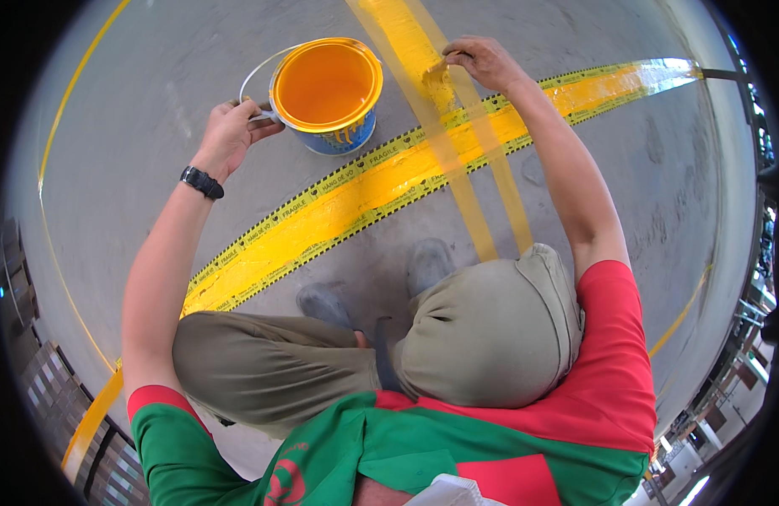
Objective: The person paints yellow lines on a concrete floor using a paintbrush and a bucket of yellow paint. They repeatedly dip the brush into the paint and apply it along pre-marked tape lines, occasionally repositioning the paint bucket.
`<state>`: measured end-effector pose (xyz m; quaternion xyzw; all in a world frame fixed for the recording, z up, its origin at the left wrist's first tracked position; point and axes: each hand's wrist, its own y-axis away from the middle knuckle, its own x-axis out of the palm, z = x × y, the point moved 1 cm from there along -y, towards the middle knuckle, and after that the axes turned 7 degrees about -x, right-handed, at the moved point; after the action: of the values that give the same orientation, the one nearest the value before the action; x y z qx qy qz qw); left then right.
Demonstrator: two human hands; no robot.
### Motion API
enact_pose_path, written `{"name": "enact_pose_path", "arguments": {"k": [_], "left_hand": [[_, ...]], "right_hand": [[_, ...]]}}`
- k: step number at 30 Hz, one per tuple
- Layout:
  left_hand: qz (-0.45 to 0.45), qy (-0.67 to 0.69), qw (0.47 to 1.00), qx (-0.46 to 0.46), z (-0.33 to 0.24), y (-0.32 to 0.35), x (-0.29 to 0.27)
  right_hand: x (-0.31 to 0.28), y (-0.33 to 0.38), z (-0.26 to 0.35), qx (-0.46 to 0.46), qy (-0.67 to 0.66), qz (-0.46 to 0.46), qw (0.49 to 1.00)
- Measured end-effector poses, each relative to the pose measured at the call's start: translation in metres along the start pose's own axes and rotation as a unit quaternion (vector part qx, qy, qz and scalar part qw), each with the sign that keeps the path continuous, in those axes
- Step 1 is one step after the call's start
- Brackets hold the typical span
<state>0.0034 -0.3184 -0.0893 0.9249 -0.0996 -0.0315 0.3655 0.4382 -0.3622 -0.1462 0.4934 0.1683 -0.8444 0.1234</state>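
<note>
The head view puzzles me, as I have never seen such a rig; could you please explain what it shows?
There is no machine here, only a person's bare hands, seen from a fisheye camera on that person's head, looking down; its lens bends straight edges. The left hand holds the handle of a blue bucket containing orange-yellow paint. The right hand holds a paint-covered tool, its kind unclear, at a yellow strip. On the grey floor, another yellow band edged with printed tape crosses that strip and its two tan tapes.

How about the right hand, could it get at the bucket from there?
Probably yes: the bucket is open-topped and nothing upright blocks the way, though the right hand holds a yellow-smeared tool.
</note>
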Motion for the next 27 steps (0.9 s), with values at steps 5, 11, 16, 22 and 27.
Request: {"name": "enact_pose_path", "arguments": {"k": [5, 11, 16, 22, 27], "left_hand": [[0.047, 0.0, 0.999, -0.024, 0.008, -0.01, -0.014], [0.117, -0.024, 0.992, -0.026, 0.011, -0.023, -0.029], [0.133, -0.067, 0.989, -0.018, 0.017, 0.001, -0.049], [0.113, -0.057, 0.991, 0.05, 0.022, 0.056, -0.093], [0.055, -0.008, 0.996, 0.07, 0.063, 0.106, -0.138]], "right_hand": [[0.0, 0.054, 0.026, -0.003, 0.051, 0.018, 0.999], [-0.015, 0.163, 0.098, 0.093, 0.029, 0.141, 0.985], [-0.032, 0.16, 0.114, 0.161, -0.022, 0.115, 0.98], [0.009, 0.103, 0.103, 0.188, 0.053, 0.001, 0.981], [-0.034, 0.068, 0.14, 0.177, -0.028, -0.191, 0.965]]}}
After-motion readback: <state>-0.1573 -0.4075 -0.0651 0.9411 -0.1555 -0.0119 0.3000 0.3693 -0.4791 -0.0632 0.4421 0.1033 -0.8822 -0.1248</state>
